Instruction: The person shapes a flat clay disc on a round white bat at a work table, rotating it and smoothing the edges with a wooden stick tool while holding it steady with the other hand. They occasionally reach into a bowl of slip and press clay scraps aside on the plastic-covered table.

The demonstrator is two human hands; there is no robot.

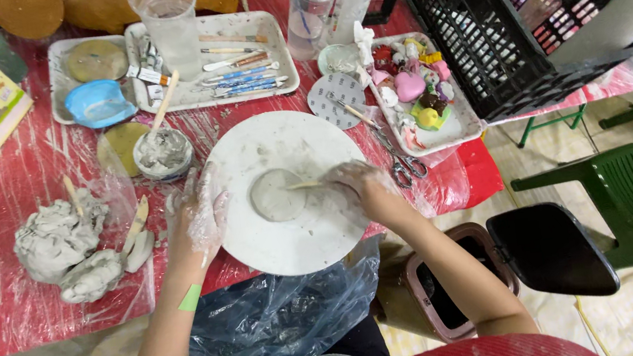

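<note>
Head view: left hand (200, 216) rests flat on the wheel (293, 249), right hand (358, 185) pinches a stick (303, 185) against the flattened clay disc (277, 196); no walls built yet.

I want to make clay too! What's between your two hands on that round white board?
In the head view, a flat grey clay disc lies on the round white board between the left hand and right hand, which holds a thin wooden stick on it.

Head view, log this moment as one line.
left hand: steadies round white board | right hand: holds thin wooden tool on flat grey clay disc | nearby: grey slip bowl
</note>
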